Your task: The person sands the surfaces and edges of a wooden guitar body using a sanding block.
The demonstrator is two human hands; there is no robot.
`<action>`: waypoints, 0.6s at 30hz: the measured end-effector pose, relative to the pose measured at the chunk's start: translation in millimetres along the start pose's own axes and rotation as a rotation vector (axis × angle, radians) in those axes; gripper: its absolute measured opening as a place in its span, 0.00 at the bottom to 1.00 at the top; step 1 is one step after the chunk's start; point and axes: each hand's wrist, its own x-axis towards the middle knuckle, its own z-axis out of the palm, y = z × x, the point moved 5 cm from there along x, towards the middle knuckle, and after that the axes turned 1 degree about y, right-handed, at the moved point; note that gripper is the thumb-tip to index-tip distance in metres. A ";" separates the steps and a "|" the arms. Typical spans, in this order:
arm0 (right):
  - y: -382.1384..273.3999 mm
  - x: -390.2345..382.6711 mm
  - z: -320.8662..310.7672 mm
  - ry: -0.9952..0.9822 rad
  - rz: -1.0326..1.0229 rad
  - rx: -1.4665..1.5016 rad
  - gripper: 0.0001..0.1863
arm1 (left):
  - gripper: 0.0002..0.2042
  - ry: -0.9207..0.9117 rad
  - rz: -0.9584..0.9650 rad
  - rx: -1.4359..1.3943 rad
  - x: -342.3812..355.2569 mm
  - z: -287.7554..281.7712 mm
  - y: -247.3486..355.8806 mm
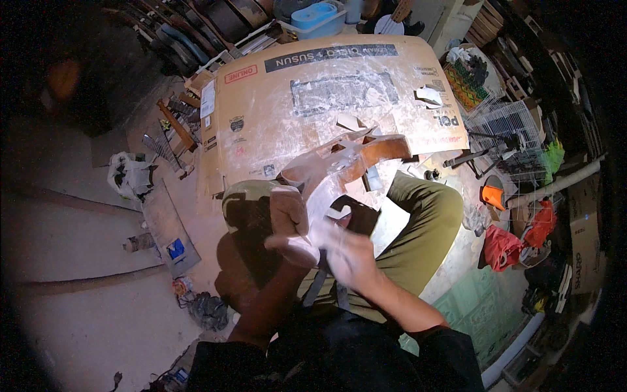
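A carved, dust-covered wooden instrument body [385, 149] with cut-outs rests across my lap, its pale near end pointing toward me. My left hand [290, 251] is closed on that near end, partly in shadow and coated in white dust. Against the same end, my right hand [351, 260] is smeared by motion; whether it holds anything is unclear. Dark straps [313, 287] hang below my hands, between my olive-trousered legs [428, 215].
A large dusty cardboard sheet [248, 104] spreads ahead. Wooden offcuts [176, 127] and a white plastic bag [130, 175] lie left. A wire cage [509, 134], black metal stand [464, 159] and red bags [503, 248] crowd the right. Blue tubs [312, 16] and stacked instruments [196, 32] stand behind.
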 end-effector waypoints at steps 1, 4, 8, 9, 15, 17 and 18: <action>19.3 7.3 -3.7 0.009 0.006 -0.079 0.26 | 0.29 -0.012 0.002 0.013 -1.7 -0.1 2.4; -1.2 5.0 -1.4 -0.063 0.011 -0.208 0.25 | 0.28 -0.035 -0.004 0.065 -3.3 -3.3 1.1; 13.6 -4.0 2.3 -0.010 -0.112 -0.132 0.23 | 0.28 -0.060 -0.003 0.104 -4.1 -0.4 -1.2; 24.9 6.7 -4.1 0.017 0.013 -0.131 0.23 | 0.28 -0.063 -0.006 0.116 -4.7 -1.3 -1.8; 11.9 -5.0 5.4 -0.037 0.021 -0.084 0.25 | 0.27 -0.090 -0.015 0.136 -6.9 -2.6 -13.1; 44.8 11.1 -5.3 -0.004 0.105 -0.295 0.25 | 0.27 -0.095 -0.006 0.145 -5.6 -1.4 -12.0; 42.5 17.3 -10.1 0.037 0.121 -0.210 0.25 | 0.27 -0.103 -0.013 0.144 -5.9 -0.6 -13.7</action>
